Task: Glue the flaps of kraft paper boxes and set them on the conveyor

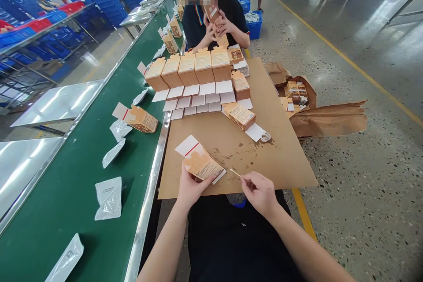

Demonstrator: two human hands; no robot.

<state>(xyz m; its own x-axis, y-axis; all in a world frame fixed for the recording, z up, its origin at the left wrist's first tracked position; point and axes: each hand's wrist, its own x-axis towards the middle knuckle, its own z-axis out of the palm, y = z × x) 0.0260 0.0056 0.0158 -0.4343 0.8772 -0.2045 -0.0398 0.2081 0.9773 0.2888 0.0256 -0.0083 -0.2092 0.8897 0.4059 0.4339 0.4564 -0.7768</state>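
two bare hands show in my remote head view, both at the near edge of the brown cardboard-covered worktop [280, 158]. i have the left hand [191, 188] gripping a tan, printed cardboard box [203, 165] near the near-left corner, its white flap with a red strip raised; the box hides some fingers, and i can't read the print. the right hand [259, 190] pinches a thin, pale stick [235, 172], its rear end covered by fingers, its tip just beside the box, apart from it. toward the right edge sits a small, round, shallow dish [265, 137], contents hard to make out. five upright tan boxes [188, 68] block my view of the far edge, where a co-worker in a dark shirt [194, 28] holds another box. beyond the left edge, a silvery packet [66, 260] on the green conveyor belt [127, 185] is cut off.
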